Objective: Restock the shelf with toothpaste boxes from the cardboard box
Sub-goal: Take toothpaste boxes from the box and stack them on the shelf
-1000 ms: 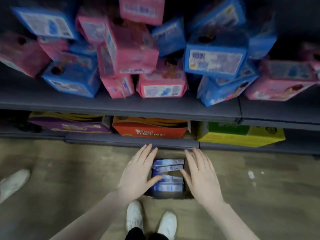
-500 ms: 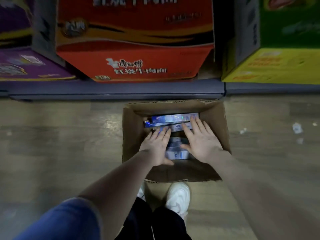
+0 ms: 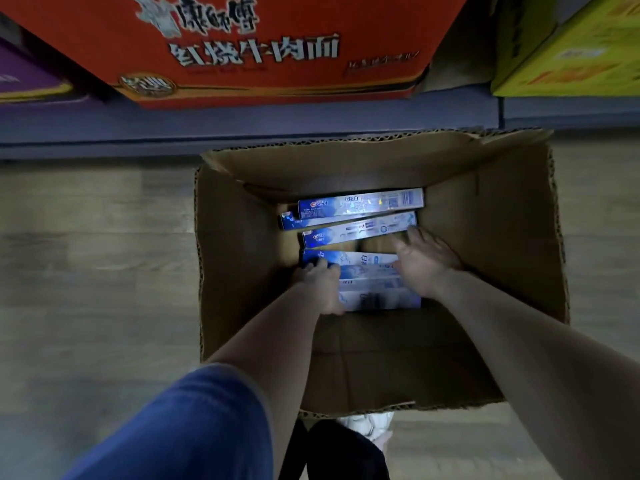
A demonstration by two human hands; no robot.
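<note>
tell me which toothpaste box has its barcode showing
The farthest toothpaste box, against the cardboard box's far wall; the others show no barcode.

place: shop aisle; evidence: low shelf (image 3: 242,123) stocked with printed cartons (image 3: 263,46); wood-look floor (image 3: 97,237)

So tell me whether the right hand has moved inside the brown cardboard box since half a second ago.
Yes. The right hand has slid toward the right wall of the brown cardboard box, off the top blue toothpaste boxes.
</note>
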